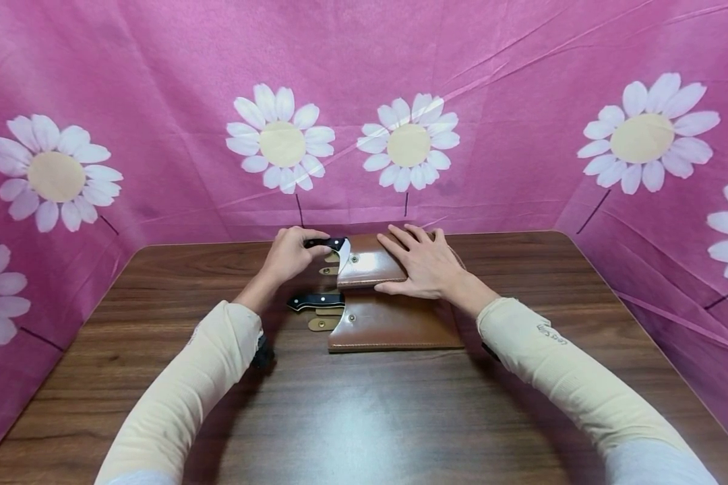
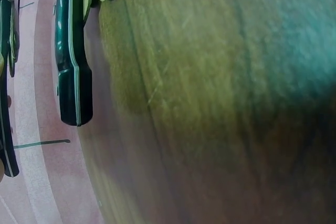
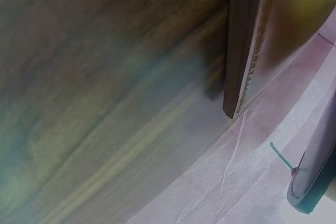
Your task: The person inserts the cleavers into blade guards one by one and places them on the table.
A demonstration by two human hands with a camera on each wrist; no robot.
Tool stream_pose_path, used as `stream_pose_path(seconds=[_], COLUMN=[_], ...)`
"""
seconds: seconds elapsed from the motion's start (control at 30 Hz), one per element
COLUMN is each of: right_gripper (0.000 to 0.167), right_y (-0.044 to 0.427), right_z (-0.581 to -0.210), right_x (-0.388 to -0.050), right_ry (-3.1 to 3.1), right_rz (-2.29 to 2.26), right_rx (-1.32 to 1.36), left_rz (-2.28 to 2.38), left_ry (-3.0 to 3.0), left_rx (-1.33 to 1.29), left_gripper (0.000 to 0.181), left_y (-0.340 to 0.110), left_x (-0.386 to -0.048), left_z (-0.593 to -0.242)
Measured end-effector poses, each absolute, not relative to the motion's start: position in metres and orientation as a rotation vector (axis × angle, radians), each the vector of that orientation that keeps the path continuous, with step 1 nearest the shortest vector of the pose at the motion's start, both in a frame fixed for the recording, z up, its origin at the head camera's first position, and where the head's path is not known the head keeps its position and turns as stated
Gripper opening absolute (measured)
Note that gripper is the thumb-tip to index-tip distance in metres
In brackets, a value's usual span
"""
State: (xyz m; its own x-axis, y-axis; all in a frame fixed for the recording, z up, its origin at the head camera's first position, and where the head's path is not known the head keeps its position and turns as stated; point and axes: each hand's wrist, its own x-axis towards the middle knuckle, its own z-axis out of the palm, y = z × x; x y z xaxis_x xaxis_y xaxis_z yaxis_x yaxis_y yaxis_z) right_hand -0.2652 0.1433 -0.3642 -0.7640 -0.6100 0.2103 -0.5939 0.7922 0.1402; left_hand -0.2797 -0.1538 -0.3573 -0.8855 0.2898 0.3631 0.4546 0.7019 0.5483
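Observation:
My left hand [image 1: 291, 254] pinches the black riveted handle of the far cleaver [image 1: 334, 244]. A sliver of its shiny blade shows at the mouth of a broad brown leather sheath [image 1: 370, 264]. Over that sheath my right hand [image 1: 427, 264] lies with fingers spread and the thumb near its front edge. Closer to me is a second cleaver [image 1: 318, 301], its blade hidden in another brown sheath [image 1: 394, 327]. That near handle [image 2: 73, 72] fills the upper left of the left wrist view; the right wrist view shows the near sheath's stitched edge [image 3: 247, 61].
Tan snap straps [image 1: 323, 325] stick out beside the handles. Everything lies on a dark wood-grain table [image 1: 352, 417]. Behind and at both sides hangs a pink cloth [image 1: 491, 182] printed with white daisies, close to the far table edge.

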Motion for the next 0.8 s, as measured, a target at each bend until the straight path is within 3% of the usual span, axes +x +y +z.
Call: stream_pose_path(seconds=[0.8], right_gripper=[0.110], right_y=[0.138], right_z=[-0.372], right_x=[-0.283], right_ry=[-2.835], right_rz=[-0.031], right_rx=[0.887], left_rz=[-0.978], left_ry=[-2.719], left_rx=[-0.593], left_gripper=[0.027], left_y=[-0.154], left_x=[-0.303], left_z=[-0.359])
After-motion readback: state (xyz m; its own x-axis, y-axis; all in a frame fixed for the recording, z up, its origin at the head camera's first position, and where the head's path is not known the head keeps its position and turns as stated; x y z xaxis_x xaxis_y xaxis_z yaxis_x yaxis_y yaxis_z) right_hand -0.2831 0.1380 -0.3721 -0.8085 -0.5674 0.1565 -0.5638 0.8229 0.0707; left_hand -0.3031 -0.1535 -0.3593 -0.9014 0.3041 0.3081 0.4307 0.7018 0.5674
